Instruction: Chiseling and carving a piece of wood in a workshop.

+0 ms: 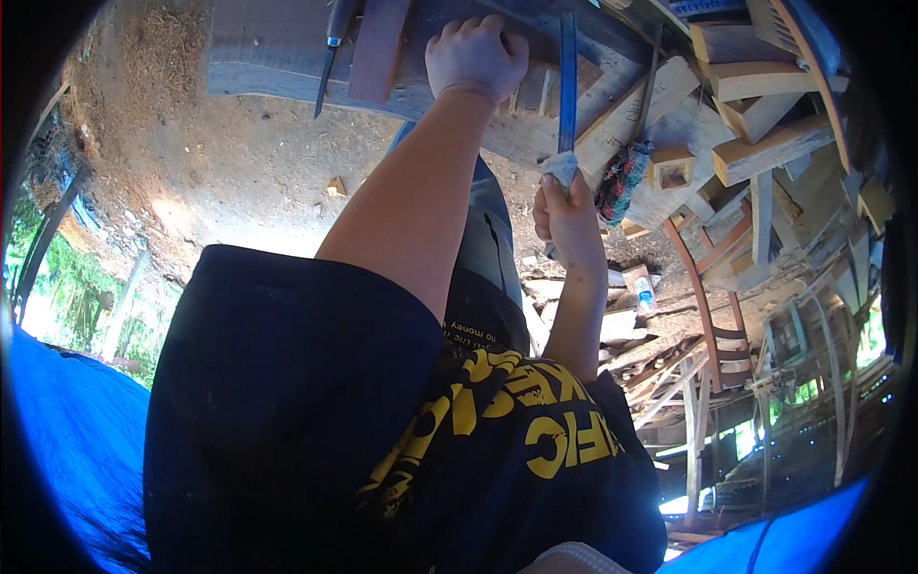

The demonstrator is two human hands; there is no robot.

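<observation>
My left hand (476,55) is closed in a fist on the workbench (277,78), beside a piece of wood (535,91). What its fingers hold, if anything, is hidden beneath them. In my right hand (568,210) is the handle end of a long, flat, file-like tool (568,86), wrapped in pale cloth. Its straight blade points away from me across the bench edge. Left of my left hand lie a reddish-brown wooden board (381,53) and a chisel-like tool (332,57) with a dark handle and thin blade.
Another tool with a patterned cloth-wrapped handle (624,182) lies right of my right hand. Cut wooden blocks (773,151) crowd the right side. Farther down stand a wooden chair frame (703,287), a plastic bottle (644,293) and scrap wood on the dirt floor (258,163).
</observation>
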